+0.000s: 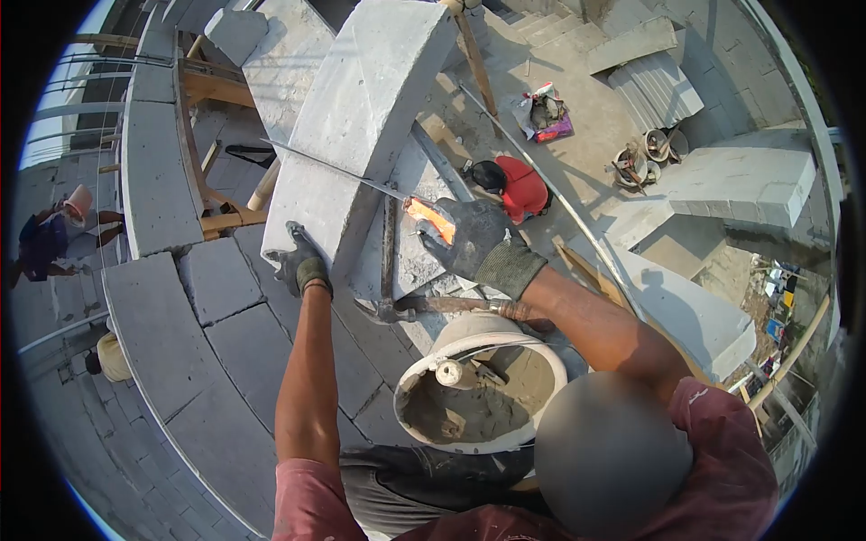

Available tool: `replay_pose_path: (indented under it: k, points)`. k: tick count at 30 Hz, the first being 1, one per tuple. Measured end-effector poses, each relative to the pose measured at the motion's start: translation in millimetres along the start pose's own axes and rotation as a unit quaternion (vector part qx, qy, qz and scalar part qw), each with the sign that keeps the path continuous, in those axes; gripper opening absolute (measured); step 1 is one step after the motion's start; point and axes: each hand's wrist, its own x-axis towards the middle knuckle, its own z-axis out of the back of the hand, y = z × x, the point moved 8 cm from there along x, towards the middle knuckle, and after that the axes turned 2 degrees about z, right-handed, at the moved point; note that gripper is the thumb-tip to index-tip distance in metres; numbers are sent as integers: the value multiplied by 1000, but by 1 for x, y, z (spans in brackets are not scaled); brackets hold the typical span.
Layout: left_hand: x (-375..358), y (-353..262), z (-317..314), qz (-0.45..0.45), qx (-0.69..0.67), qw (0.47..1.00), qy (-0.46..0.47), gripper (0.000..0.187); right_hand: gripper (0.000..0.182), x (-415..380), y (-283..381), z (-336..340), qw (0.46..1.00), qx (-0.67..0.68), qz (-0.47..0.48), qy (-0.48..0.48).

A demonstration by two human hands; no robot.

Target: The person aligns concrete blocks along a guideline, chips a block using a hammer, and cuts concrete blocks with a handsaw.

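Note:
My gloved right hand [478, 239] is closed around the orange handle of a handsaw [338, 170]. The thin blade lies across a large pale grey concrete block [361, 81], reaching past its left edge. At the block's near left end, my gloved left hand [302, 261] rests against the surface with its fingers apart. Below my right hand lies a hammer [385, 312], with a wooden handle [456, 305] beside it; a dark upright shaft [390, 243] stands near its head. Close to my body sits a bucket [469, 445] of wet grey mortar, with a pale-handled tool [456, 374] in it.
A block wall top [189, 334] runs along my left, with a drop beyond it. Wooden framing [216, 90] borders an opening. Below are a person in red [523, 189], another person [45, 239] at left, buckets [631, 167] and a bag [546, 113]. A long pole [559, 203] slants past my right arm.

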Motion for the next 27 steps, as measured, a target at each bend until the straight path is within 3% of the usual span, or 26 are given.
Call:
replay_pose_path:
  k: [2, 6, 7, 11, 12, 14, 17, 20, 21, 22, 24, 25, 26, 27]
  points:
    - [-3, -1, 3, 3, 3, 1000, 11, 102, 43, -2, 2, 3, 999, 1, 29, -36]
    - [-3, -1, 8, 14, 4, 1000, 2, 101, 47, 4, -9, -13, 999, -32, 34, 11]
    - [-3, -2, 7, 7, -7, 1000, 5, 103, 21, 2, 5, -1, 990, -13, 120, -77]
    - [-5, 0, 10, 18, -24, 999, 22, 103, 21, 3, 11, 3, 975, -84, 180, -103]
    - [-7, -2, 10, 20, -24, 999, 32, 102, 21, 0, 13, 5, 975, -86, 180, -97]
    - [-9, 0, 11, 18, -32, 999, 39, 103, 19, -5, 4, 7, 994, 2, 92, -53]
    - [-4, -2, 9, -5, -32, 999, 26, 105, 27, -52, -3, 39, 985, -59, 164, 12]
    - [8, -1, -2, -27, -18, 999, 1, 103, 25, -65, -11, 43, 988, -97, 93, 78]
    - [8, 0, -2, -23, -14, 1000, 6, 103, 20, -52, -3, 38, 988, -64, 138, 36]
    - [5, 0, 1, -5, -13, 1000, 9, 103, 20, -29, -7, 21, 992, -49, 107, 51]
    - [-6, -5, 9, 1, -23, 1000, 14, 103, 31, 3, 10, 2, 989, -20, 146, -29]
    - [-5, -7, 12, 1, -25, 999, 21, 104, 35, 4, 9, -5, 981, -68, 160, -86]
    - [-6, -3, 9, 2, -21, 999, 34, 105, 38, 6, -1, -11, 994, -36, 94, -36]
    - [-4, -1, 7, -17, -33, 999, 23, 105, 36, -5, -1, -5, 995, -14, 100, -24]
